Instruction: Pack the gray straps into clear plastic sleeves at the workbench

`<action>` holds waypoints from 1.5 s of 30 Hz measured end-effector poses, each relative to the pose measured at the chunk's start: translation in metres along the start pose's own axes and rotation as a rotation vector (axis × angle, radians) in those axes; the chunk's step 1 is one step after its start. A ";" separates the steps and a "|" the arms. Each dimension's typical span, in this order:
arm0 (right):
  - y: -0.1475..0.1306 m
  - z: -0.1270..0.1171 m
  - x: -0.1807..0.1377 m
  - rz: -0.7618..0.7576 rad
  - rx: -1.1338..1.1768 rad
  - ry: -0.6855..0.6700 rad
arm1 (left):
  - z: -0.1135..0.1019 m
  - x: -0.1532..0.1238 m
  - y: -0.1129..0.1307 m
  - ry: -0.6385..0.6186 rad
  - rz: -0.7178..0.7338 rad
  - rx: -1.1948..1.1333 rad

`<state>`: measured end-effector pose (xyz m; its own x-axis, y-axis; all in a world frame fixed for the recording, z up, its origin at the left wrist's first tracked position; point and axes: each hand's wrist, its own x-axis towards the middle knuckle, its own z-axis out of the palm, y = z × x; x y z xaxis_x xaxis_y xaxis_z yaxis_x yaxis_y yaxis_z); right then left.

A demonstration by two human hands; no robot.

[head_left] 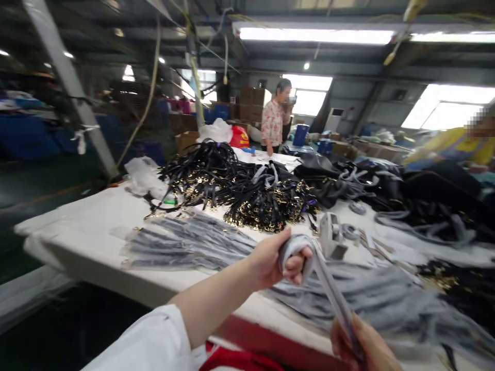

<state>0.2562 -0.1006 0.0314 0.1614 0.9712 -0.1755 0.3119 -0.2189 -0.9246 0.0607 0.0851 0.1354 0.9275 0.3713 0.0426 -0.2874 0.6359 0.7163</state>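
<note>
Right hand (361,345), lowest in view: fingers closed around the lower end of a grey strap wrapped in clear film (328,283). The strap runs taut, up and left, to the left hand (276,260), where its upper end is wound around the closed fingers (297,265). Both hands are above the near edge of the white worktable (77,221). Behind them: flat rows of bagged grey straps (185,242), a grey tape dispenser (331,236), then a heap of black straps with gold buckles (247,188). Beyond stands 1 person in a floral shirt (273,123).
</note>
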 end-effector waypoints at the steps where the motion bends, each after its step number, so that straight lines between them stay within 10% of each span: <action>1: -0.007 0.009 0.001 -0.018 -0.003 -0.038 | 0.004 0.000 0.000 0.010 0.023 -0.013; 8: -0.063 0.058 0.013 0.173 -0.015 -0.356 | 0.012 0.007 -0.026 0.095 0.276 0.255; 12: -0.066 0.047 0.011 -0.016 0.568 -0.790 | -0.017 0.008 -0.065 -0.015 0.723 1.120; 16: -0.059 0.026 0.002 -0.164 0.746 -0.913 | -0.034 0.003 -0.084 -0.239 0.981 1.757; 23: -0.029 0.011 -0.008 -0.112 0.515 -0.608 | -0.038 0.004 -0.085 -0.388 0.756 1.895; 31: -0.012 0.014 -0.016 -0.121 0.702 -0.638 | -0.026 0.026 -0.073 0.371 0.246 0.801; 34: -0.011 0.014 -0.018 -0.136 0.768 -0.558 | -0.023 0.034 -0.066 0.468 0.121 0.605; 41: -0.020 0.014 -0.013 -0.189 0.659 -0.584 | -0.038 0.017 -0.096 -0.017 0.420 1.690; 45: -0.019 0.001 -0.017 -0.116 0.307 -0.471 | -0.029 0.010 -0.098 -0.337 0.282 1.933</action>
<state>0.2462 -0.1124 0.0513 -0.3147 0.9398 -0.1333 0.0050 -0.1388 -0.9903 0.0917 0.0456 0.0454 0.9766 0.0440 0.2107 -0.0277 -0.9451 0.3257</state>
